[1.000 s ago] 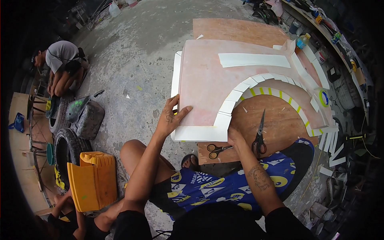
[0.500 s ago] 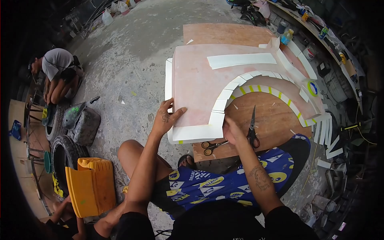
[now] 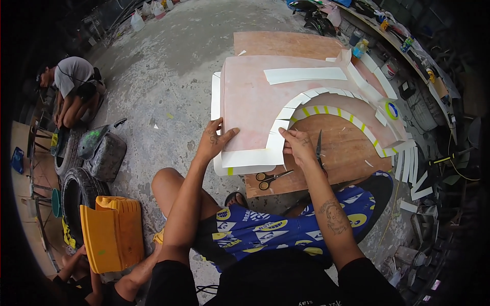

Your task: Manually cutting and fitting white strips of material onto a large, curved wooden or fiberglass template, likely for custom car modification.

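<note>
holding the pink panel (image 3: pixel 247 102), set over a plywood board (image 3: pixel 337 137), by its left edge in the grip of the left hand (image 3: pixel 210 141); pinching white edging (image 3: pixel 275 143) on it in the right hand (image 3: pixel 300 145), near black scissors (image 3: pixel 319 145).

Place: a rough workshop
Floor (image 3: pixel 158 86): grey concrete with many stains
Tyres (image 3: pixel 97 187): two, at left
Scissors (image 3: pixel 270 178): lying on a wooden board (image 3: pixel 349 155)
Shelf (image 3: pixel 395 38): crowded with small things

Pale pink arched panel (image 3: pixel 245 97), white strips (image 3: pixel 289 112) about its curve, apparently atop a brown board (image 3: pixel 352 158).
</note>
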Tool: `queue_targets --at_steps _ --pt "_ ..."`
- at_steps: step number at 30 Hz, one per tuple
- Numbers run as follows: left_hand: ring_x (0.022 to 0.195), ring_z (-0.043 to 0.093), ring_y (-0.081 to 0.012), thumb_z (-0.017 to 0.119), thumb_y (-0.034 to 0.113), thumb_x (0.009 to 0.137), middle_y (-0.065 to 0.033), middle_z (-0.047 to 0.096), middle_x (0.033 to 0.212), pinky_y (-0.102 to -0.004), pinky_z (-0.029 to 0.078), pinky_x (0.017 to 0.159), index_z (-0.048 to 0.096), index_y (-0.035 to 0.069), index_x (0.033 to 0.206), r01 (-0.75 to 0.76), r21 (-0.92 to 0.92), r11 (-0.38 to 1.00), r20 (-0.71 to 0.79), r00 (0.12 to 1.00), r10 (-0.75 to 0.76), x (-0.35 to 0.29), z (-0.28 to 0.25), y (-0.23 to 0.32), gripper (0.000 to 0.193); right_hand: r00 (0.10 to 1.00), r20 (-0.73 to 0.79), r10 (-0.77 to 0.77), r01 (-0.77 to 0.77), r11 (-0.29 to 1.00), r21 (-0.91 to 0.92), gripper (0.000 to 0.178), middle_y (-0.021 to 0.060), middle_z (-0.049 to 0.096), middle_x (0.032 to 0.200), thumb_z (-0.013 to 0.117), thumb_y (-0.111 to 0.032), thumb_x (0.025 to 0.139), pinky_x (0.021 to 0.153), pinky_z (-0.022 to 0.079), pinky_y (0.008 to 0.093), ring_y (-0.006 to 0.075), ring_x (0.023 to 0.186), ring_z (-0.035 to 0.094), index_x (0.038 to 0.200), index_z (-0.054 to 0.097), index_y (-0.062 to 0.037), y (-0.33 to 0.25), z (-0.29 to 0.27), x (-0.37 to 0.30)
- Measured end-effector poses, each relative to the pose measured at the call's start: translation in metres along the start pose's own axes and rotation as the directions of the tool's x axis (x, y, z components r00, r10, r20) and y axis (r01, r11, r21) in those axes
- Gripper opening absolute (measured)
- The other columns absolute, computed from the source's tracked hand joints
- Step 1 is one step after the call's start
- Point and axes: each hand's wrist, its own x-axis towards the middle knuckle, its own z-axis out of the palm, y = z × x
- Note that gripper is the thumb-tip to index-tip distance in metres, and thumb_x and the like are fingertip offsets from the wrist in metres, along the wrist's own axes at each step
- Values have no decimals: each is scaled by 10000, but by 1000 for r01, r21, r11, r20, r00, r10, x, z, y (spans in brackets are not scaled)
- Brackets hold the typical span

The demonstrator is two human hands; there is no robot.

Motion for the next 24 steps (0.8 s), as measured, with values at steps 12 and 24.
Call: queue_targets --at_steps 12,24 --pt "987 624 -276 688 276 881 -208 597 1138 -346 513 835 600 -28 1155 -45 -113 993 -255 967 15 -17 -15 0 419 993 107 58 -59 998 5 508 139 674 977 657 -396 902 725 570 295 185 826 673 1085 626 77 -3 -9 -32" --pt "896 616 -413 579 69 863 -244 617 1002 -454 504 797 604 -15 1045 -432 336 837 365 879 308 -128 128 29 203 974 212 84 -17 953 -302 508 169 662 1021 636 -415 906 745 571 311 199 863 676 1095 633 56 -27 -49 -23"
